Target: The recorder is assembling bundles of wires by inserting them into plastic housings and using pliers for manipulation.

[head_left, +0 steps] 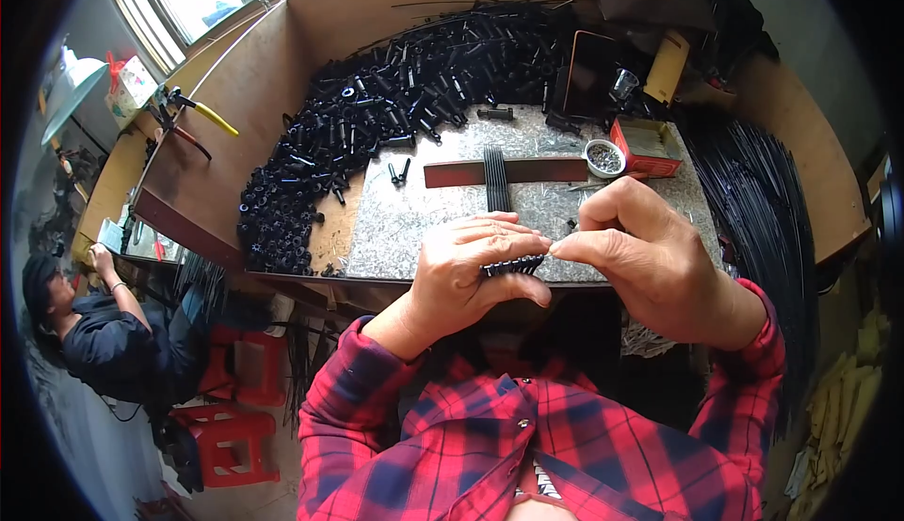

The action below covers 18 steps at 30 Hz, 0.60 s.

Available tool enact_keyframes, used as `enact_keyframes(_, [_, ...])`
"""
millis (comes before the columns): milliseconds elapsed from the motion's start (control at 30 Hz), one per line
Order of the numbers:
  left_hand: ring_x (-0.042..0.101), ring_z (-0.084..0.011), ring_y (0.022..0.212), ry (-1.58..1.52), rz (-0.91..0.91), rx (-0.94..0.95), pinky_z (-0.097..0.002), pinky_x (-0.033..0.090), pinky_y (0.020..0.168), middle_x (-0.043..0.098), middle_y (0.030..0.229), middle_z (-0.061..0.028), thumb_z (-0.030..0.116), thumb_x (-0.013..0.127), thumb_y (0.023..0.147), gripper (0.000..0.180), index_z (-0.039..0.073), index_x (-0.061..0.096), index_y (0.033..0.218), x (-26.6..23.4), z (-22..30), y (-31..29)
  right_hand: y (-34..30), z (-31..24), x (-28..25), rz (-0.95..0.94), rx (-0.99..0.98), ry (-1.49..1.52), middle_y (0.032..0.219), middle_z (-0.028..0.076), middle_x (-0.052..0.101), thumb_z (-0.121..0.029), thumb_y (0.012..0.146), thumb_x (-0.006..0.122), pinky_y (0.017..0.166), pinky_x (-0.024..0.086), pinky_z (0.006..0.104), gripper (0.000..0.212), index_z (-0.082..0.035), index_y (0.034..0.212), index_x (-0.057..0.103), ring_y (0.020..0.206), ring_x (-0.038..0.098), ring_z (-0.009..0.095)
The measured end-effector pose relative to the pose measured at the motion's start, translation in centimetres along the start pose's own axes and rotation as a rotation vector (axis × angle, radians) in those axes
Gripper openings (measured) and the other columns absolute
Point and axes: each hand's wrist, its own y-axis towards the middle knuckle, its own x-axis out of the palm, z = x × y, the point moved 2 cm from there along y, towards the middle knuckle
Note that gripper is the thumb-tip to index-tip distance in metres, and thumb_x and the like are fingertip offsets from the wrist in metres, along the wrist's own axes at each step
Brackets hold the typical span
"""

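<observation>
My left hand (461, 262) is wrapped round a bundle of thin black rods (495, 187) near the table's front edge. The rods run away from me, their far ends crossing a flat brown strip (452, 174) on the speckled work surface. Dark knobbed ends of the bundle show between my left fingers and thumb. My right hand (650, 262) is closed in a pinch beside those ends, its fingertips almost meeting my left fingers. Whatever sits in the pinch is too small to make out. A white cup (605, 174) of tiny metal pieces stands beyond my right hand.
Black tubular parts (405, 97) lie heaped at the back and left. A red box (650, 165) and a phone-like dark slab (589, 78) stand back right. Long black rods (763, 191) lie to the right. Yellow-handled pliers (215, 118) rest on the left partition; another person (113, 333) sits beyond.
</observation>
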Motion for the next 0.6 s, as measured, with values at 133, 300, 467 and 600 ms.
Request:
enact_keyframes(133, [0.069, -0.0243, 0.085, -0.012, 0.009, -0.001, -0.0379, 0.053, 0.084, 0.071, 0.091, -0.0084, 0.031, 0.08, 0.067, 0.041, 0.005, 0.068, 0.097, 0.4, -0.4, -0.1, 0.4, -0.2, 0.5, 0.014, 0.088, 0.098, 0.085, 0.012, 0.056, 0.002, 0.075, 0.07, 0.06, 0.048, 0.0316, 0.025, 0.0, 0.099, 0.065, 0.072, 0.058, 0.023])
enact_keyframes(300, [0.069, -0.0258, 0.081, 0.046, -0.02, 0.004, -0.0388, 0.053, 0.084, 0.069, 0.084, -0.0092, 0.039, 0.081, 0.064, 0.045, 0.005, 0.068, 0.092, 1.6, -0.5, -0.7, 1.7, -0.9, 1.8, 0.095, 0.088, 0.243, 0.084, 0.013, 0.059, -0.003, 0.076, 0.072, 0.061, 0.049, 0.0322, 0.026, -0.001, 0.101, 0.066, 0.073, 0.06, 0.025])
enact_keyframes(467, [0.064, -0.0301, 0.099, 0.266, -0.118, -0.047, -0.0409, 0.051, 0.087, 0.067, 0.102, -0.0122, 0.045, 0.08, 0.064, 0.057, 0.004, 0.065, 0.102, 3.0, -2.5, -3.5, 1.4, 0.3, 2.5, -0.025, 0.038, 0.209, 0.082, 0.013, 0.059, -0.004, 0.076, 0.072, 0.06, 0.049, 0.0317, 0.022, 0.0, 0.097, 0.066, 0.072, 0.06, 0.025])
enact_keyframes(600, [0.035, -0.0331, 0.135, 0.479, -0.483, -0.291, -0.0479, 0.03, 0.109, 0.042, 0.142, -0.0161, 0.057, 0.071, 0.068, 0.086, 0.006, 0.047, 0.133, 4.1, -6.5, -7.7, 1.9, 1.0, 1.9, 0.009, 0.07, 0.194, 0.081, 0.012, 0.059, -0.004, 0.079, 0.071, 0.057, 0.047, 0.0293, 0.014, 0.001, 0.091, 0.066, 0.068, 0.06, 0.021])
